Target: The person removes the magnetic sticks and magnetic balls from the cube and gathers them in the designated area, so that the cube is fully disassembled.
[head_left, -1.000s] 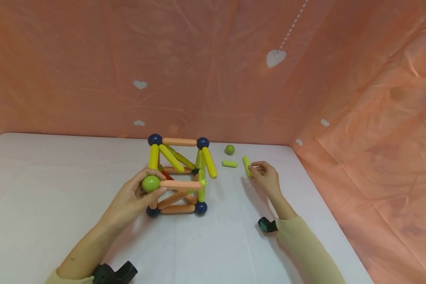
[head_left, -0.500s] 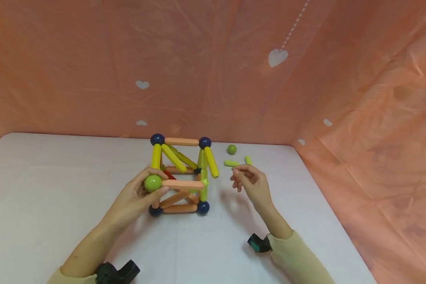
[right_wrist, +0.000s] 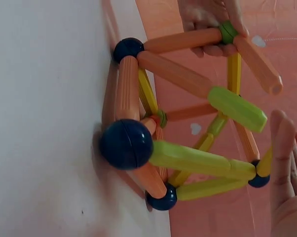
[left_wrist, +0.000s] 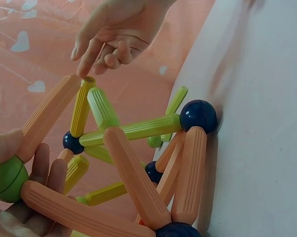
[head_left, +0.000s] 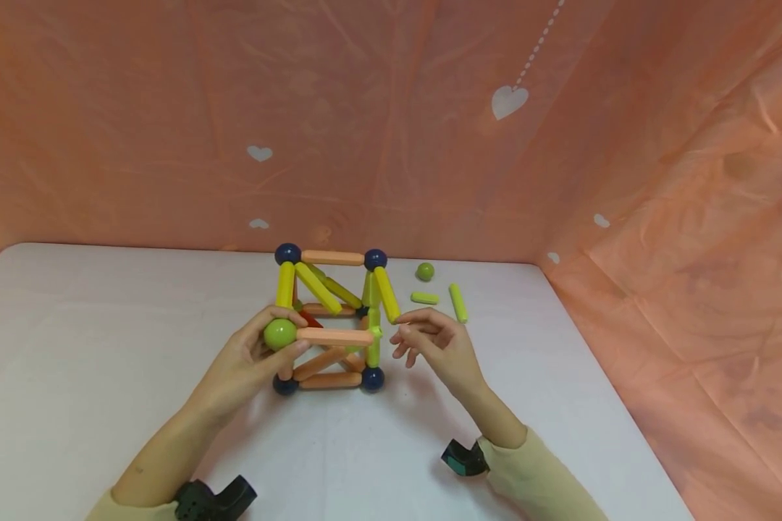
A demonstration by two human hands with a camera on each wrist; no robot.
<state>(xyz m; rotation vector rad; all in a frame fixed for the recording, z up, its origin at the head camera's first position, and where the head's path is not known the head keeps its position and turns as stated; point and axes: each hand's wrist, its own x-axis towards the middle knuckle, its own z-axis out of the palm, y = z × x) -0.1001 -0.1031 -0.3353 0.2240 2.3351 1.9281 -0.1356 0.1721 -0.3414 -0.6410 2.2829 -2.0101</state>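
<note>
My left hand (head_left: 250, 356) holds a green ball (head_left: 279, 333) between thumb and fingers, at the near side of a frame built of magnetic sticks and balls. From that ball an orange stick (head_left: 335, 337) points right, its far end free in the right wrist view. My right hand (head_left: 448, 353) hovers at the frame's right side, fingers loosely bent and holding nothing. In the left wrist view its index fingertip (left_wrist: 83, 71) is right at the free end of a yellow stick (left_wrist: 82, 106). That yellow stick (head_left: 387, 295) slants down from a dark blue ball (head_left: 375, 260).
Right of the frame, a loose green ball (head_left: 425, 271), a short green stick (head_left: 425, 297) and a longer green stick (head_left: 458, 302) lie on the white table (head_left: 391, 463). An orange cloth (head_left: 391, 130) with white hearts hangs behind and to the right.
My right hand has come away from the longer green stick, which stays on the table, and moved left to the frame's yellow stick. My left hand keeps its hold on the green ball.
</note>
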